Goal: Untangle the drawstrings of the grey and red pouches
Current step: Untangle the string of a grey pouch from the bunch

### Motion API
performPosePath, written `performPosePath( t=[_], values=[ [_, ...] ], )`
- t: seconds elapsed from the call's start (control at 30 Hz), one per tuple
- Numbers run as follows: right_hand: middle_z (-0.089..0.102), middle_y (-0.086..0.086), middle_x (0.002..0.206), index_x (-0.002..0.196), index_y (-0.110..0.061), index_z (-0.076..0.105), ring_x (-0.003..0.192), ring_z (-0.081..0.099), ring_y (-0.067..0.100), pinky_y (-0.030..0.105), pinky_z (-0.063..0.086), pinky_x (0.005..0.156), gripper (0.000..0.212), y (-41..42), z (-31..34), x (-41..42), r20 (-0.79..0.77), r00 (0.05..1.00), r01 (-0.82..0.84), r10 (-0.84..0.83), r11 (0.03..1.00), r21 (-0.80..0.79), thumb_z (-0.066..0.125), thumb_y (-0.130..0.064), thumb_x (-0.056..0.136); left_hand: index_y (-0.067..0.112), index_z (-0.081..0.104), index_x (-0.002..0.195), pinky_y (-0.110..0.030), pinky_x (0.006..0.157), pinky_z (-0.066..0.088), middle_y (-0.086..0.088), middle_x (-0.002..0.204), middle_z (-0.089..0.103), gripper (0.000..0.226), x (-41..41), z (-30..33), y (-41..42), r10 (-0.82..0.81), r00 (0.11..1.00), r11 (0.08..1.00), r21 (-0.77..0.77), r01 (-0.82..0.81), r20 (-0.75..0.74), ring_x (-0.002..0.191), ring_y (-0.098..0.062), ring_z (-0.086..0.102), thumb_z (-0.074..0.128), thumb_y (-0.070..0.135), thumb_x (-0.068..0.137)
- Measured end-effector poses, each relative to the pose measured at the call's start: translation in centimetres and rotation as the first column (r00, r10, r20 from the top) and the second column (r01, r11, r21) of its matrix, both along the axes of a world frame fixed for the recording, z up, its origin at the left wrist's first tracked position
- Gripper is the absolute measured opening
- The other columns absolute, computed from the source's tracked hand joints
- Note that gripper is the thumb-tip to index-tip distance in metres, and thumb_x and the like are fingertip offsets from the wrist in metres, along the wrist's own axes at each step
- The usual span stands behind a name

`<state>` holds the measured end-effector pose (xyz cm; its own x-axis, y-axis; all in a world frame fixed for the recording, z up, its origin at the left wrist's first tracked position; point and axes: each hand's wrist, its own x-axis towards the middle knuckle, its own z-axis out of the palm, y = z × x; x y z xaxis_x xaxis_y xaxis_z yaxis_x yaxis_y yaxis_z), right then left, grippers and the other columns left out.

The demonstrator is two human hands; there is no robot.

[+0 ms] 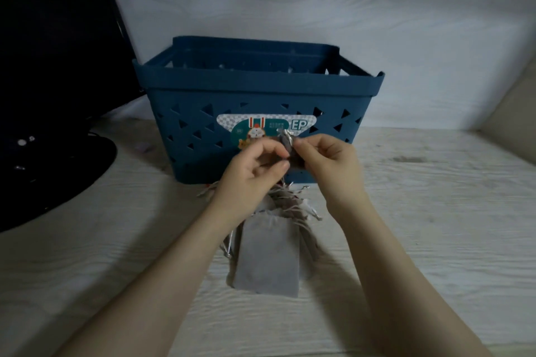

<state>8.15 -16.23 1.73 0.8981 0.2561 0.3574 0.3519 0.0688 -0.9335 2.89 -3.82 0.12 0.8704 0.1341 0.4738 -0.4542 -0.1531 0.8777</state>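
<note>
Head view. Left hand [255, 166] and right hand [324, 155] both pinch a small dark grey fabric pouch [288, 148], raised at 12 o'clock of the pile, before the blue plastic basket [258, 124]. Advice: tease the silver drawstring loop [282, 133] slack; don't yank. Flat pale grey pouch [266, 258] lies at 6 o'clock; tangled pale cords [285, 200] sit between. Red barely visible.

Blue basket [261, 95] just behind, bare tabletop [420, 211] on the right.
</note>
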Motion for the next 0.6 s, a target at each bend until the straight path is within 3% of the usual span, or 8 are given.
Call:
performPosePath(
  t=[0.07,0.13,0.27,0.37,0.43,0.5,0.6],
  values=[
    [0.052,-0.013,0.042,0.068,-0.006,0.059,0.041,0.046,-0.002,0.009,0.037,0.047,0.021,-0.3,1.9,-0.2,0.003,1.000,-0.028,0.027,0.999,0.025,0.058,-0.007,0.089,0.029,0.059,0.095,-0.013,0.079,0.046,-0.001,0.101,0.063,0.023,-0.1,0.8,-0.2,0.077,0.991,0.986,0.139,-0.092,0.110,0.090,-0.003,0.062,0.056,0.007,0.088],
    [0.046,-0.012,0.042,0.071,-0.004,0.060,0.040,0.039,-0.001,0.009,0.032,0.043,0.021,-0.5,3.8,-0.1,0.030,0.999,-0.047,0.045,0.998,0.037,0.057,-0.010,0.091,0.032,0.059,0.102,-0.011,0.079,0.045,0.006,0.105,0.062,0.025,0.3,2.1,-0.2,0.175,0.954,0.946,0.227,-0.231,0.243,0.090,0.000,0.060,0.053,0.013,0.087],
    [0.045,-0.008,0.047,0.101,-0.003,0.064,0.043,0.037,0.003,0.014,0.030,0.043,0.020,-0.3,7.2,0.7,0.103,0.993,-0.062,0.057,0.997,0.049,0.051,-0.016,0.095,0.010,0.060,0.117,-0.004,0.077,0.040,0.009,0.108,0.055,0.030,1.8,6.1,0.3,0.267,0.870,0.864,0.298,-0.407,0.415,0.089,0.010,0.053,0.053,0.004,0.089],
    [0.050,-0.009,0.049,0.115,-0.009,0.058,0.043,0.040,0.004,0.017,0.033,0.043,0.022,-0.2,9.6,1.6,0.108,0.993,-0.048,0.043,0.998,0.046,0.049,-0.014,0.096,0.010,0.057,0.122,-0.006,0.086,0.034,0.011,0.108,0.050,0.031,3.2,9.9,0.8,0.403,0.834,0.802,0.293,-0.520,0.376,0.107,-0.002,0.047,0.053,0.010,0.091],
    [0.050,-0.008,0.049,0.111,-0.011,0.058,0.043,0.040,0.007,0.019,0.032,0.043,0.018,-0.1,10.3,2.1,0.088,0.995,-0.047,0.044,0.998,0.038,0.049,-0.011,0.096,0.014,0.055,0.125,-0.016,0.094,0.030,0.013,0.106,0.048,0.032,4.3,11.5,1.0,0.482,0.830,0.766,0.326,-0.555,0.280,0.119,-0.014,0.039,0.050,0.018,0.093],
    [0.050,-0.006,0.049,0.102,-0.012,0.060,0.043,0.039,0.009,0.020,0.031,0.043,0.014,0.1,10.4,2.4,0.069,0.996,-0.061,0.058,0.997,0.041,0.047,-0.009,0.096,0.021,0.050,0.129,-0.029,0.104,0.024,0.007,0.117,0.053,0.036,5.4,12.4,1.5,0.561,0.800,0.659,0.470,-0.587,0.213,0.124,-0.021,0.030,0.045,0.030,0.095],
    [0.049,-0.005,0.049,0.094,-0.011,0.061,0.044,0.039,0.010,0.020,0.032,0.044,0.016,0.3,9.6,2.6,0.049,0.995,-0.085,0.084,0.996,0.015,0.046,-0.008,0.096,0.029,0.049,0.131,-0.045,0.112,0.009,-0.002,0.132,0.044,0.041,6.2,11.6,2.2,0.640,0.727,0.462,0.632,-0.621,0.247,0.129,-0.027,0.020,0.045,0.042,0.092]
  ],
)
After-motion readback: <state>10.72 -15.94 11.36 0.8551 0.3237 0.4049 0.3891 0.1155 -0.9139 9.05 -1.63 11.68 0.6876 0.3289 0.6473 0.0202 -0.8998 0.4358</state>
